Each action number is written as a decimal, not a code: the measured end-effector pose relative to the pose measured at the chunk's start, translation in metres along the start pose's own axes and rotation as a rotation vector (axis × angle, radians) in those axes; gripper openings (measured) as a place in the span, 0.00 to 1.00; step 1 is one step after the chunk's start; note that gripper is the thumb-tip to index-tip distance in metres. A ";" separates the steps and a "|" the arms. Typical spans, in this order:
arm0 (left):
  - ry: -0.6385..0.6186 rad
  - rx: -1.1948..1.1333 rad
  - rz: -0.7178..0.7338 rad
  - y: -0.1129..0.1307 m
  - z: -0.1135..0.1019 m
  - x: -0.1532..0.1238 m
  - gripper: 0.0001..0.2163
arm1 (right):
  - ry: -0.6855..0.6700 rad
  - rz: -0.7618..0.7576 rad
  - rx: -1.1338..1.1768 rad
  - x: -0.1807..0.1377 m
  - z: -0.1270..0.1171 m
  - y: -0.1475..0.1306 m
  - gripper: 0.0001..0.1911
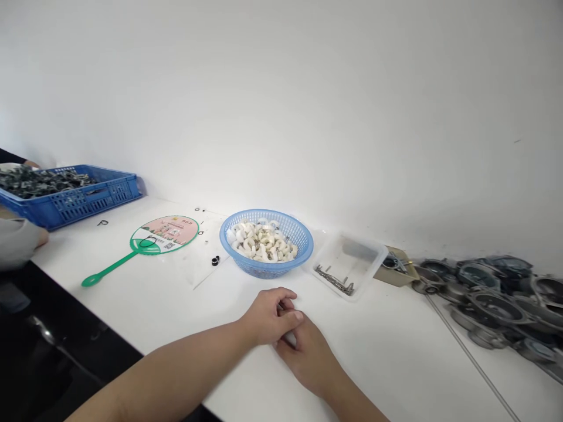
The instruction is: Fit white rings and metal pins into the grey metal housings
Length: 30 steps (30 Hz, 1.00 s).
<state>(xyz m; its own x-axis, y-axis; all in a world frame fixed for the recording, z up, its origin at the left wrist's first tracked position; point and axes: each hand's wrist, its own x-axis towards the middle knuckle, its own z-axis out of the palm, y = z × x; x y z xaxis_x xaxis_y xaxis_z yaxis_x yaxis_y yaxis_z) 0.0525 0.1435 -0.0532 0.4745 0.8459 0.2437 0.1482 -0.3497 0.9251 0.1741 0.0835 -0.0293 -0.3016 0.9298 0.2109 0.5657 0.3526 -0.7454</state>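
Note:
My left hand [269,316] and my right hand [311,354] are together just above or on the white table, in front of a blue mesh basket [267,271]. The left fingers curl over the right hand, and the left thumb lies across it. Most of the right fingers are hidden under the left hand. No part or tool shows in either hand. The basket, nearest to the hands, is filled with curved white and cream pieces. To its right stands a clear plastic tray [347,258] with several thin metal pins [335,280] along its front side.
A green-handled fan [167,234] lies left of the basket, near small black rings [215,261]. At far left are a blue crate [97,202] of dark parts and another person's sleeve [17,243]. A beige box [398,272] and piled metal housings [497,308] occupy the right.

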 end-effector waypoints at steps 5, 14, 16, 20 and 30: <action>0.006 -0.053 -0.033 -0.003 0.003 0.001 0.18 | 0.017 0.030 -0.060 -0.002 0.001 0.003 0.16; 0.010 -0.058 -0.005 -0.008 0.004 0.000 0.18 | 0.020 0.017 0.052 -0.003 -0.003 -0.003 0.20; 0.008 -0.044 -0.015 -0.007 0.003 0.000 0.18 | 0.013 0.040 0.063 -0.004 -0.004 -0.004 0.18; -0.002 -0.071 -0.014 -0.007 0.004 0.000 0.19 | 0.021 0.052 0.116 -0.003 -0.005 -0.006 0.22; -0.112 -0.126 0.173 -0.010 0.002 -0.001 0.19 | 0.009 0.023 0.007 -0.004 -0.003 -0.001 0.18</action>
<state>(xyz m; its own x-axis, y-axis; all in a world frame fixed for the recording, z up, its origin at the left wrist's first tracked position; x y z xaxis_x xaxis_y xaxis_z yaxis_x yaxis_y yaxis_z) 0.0525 0.1446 -0.0632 0.5775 0.7255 0.3743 -0.0500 -0.4262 0.9032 0.1766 0.0795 -0.0273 -0.2816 0.9386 0.1994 0.5670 0.3304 -0.7545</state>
